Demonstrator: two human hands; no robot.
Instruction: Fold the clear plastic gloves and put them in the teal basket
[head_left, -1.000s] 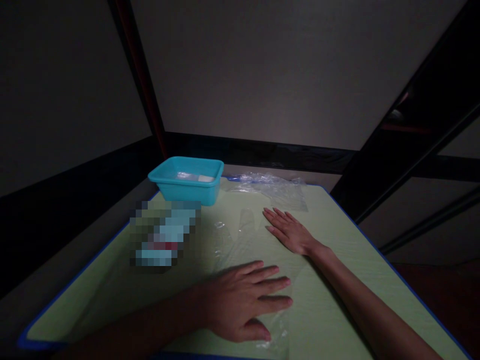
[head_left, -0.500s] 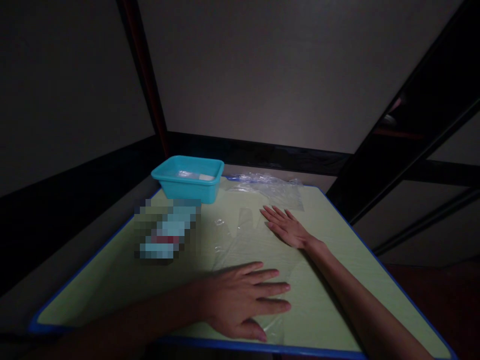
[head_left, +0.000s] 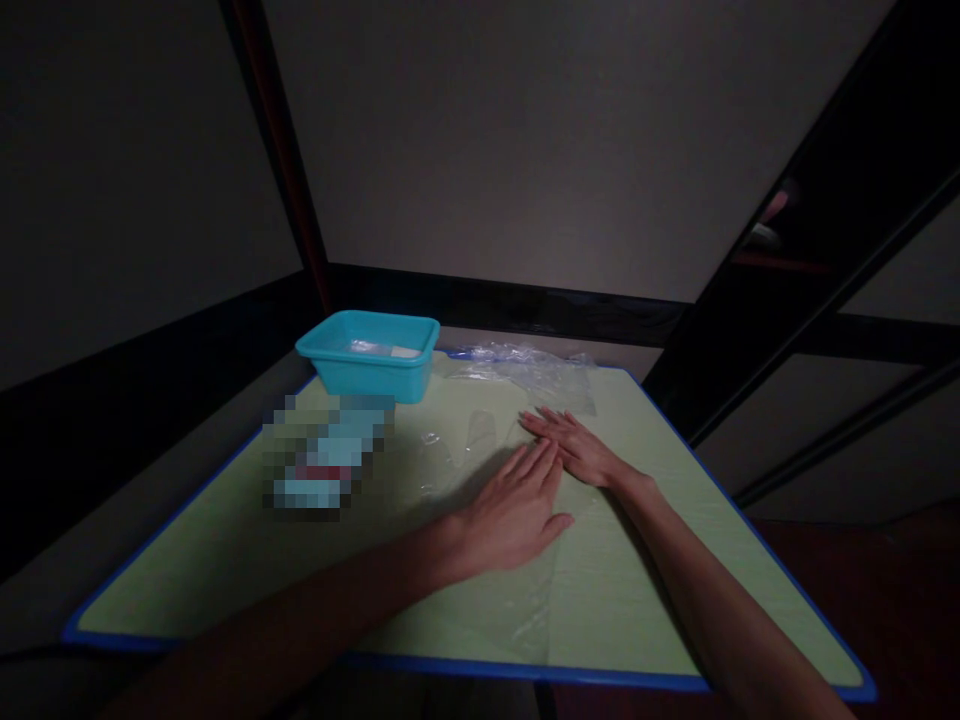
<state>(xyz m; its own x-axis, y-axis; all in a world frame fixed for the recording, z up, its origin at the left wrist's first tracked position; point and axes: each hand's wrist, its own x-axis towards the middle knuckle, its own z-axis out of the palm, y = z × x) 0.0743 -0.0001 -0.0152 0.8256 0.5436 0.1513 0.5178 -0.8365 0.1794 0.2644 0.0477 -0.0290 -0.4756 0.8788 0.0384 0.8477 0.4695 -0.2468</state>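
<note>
A clear plastic sheet [head_left: 491, 600] lies flat on the pale green table [head_left: 225, 560] with a blue rim. My left hand [head_left: 517, 510] rests flat on the sheet near the table's middle, fingers stretched out and pointing away from me. My right hand [head_left: 574, 445] lies flat just beyond it, palm down, fingers together and extended toward the far left. The fingertips of my left hand nearly touch my right hand. Neither hand holds anything.
A turquoise plastic tub [head_left: 371, 355] stands at the far left corner with something pale inside. Crumpled clear plastic [head_left: 529, 370] lies at the far edge. A blurred-out object [head_left: 326, 455] sits left of the sheet. Dark beams rise on the right.
My left hand has slid forward over the sheet from the near edge toward my right hand. My right hand has stayed nearly still.
</note>
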